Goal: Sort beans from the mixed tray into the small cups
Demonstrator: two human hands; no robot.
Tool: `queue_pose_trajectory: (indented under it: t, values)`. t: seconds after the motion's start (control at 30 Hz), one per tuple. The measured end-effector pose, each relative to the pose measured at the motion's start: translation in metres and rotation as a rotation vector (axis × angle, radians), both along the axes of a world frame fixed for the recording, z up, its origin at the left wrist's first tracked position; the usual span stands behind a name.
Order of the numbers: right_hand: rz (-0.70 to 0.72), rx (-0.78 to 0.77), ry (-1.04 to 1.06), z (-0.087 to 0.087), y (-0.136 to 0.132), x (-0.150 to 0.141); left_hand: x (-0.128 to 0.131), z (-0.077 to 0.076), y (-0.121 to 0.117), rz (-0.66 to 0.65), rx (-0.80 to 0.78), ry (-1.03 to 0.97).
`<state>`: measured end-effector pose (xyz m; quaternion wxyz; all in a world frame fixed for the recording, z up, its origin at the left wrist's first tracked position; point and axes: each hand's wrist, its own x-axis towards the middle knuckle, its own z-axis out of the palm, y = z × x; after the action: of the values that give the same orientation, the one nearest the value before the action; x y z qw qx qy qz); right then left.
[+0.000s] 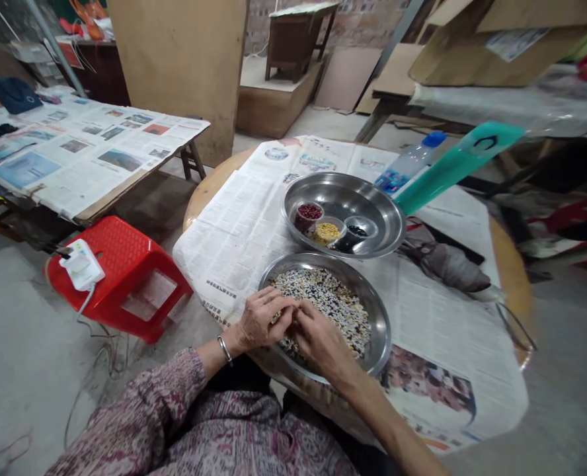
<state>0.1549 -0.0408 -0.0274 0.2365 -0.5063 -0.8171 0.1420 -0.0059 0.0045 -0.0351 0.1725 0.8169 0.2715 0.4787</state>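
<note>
A steel basin [385, 330] in front of me holds a spread of mixed white, black, yellow and dark red grains and beans [330, 297]. Over its near left side, my left hand [264, 318] is closed, fingers curled, its tips meeting those of my right hand [323, 340]. My right hand is closed too, thumb and fingers pinched. Whatever lies between the fingertips is hidden or too small to name. Behind stands a second steel basin [373, 198] with small clear cups of red beans [310, 211], yellow beans [327, 231] and black beans [357, 233].
Newspaper [224, 231] covers the round table. A plastic bottle [412, 158], a long green sleeve-like object [465, 165] and a folded umbrella [445, 261] lie beyond the basins. To the left are a red stool [119, 264] bearing a white power strip [82, 264], and another newspaper-covered table [125, 142].
</note>
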Motion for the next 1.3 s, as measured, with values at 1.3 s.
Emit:
queue_pose_trajectory:
  t: [1.3]
  values:
    - [-0.021,-0.117,-0.162,-0.003,-0.021,0.040,-0.001,0.006,0.000,0.010,-0.013,0.045]
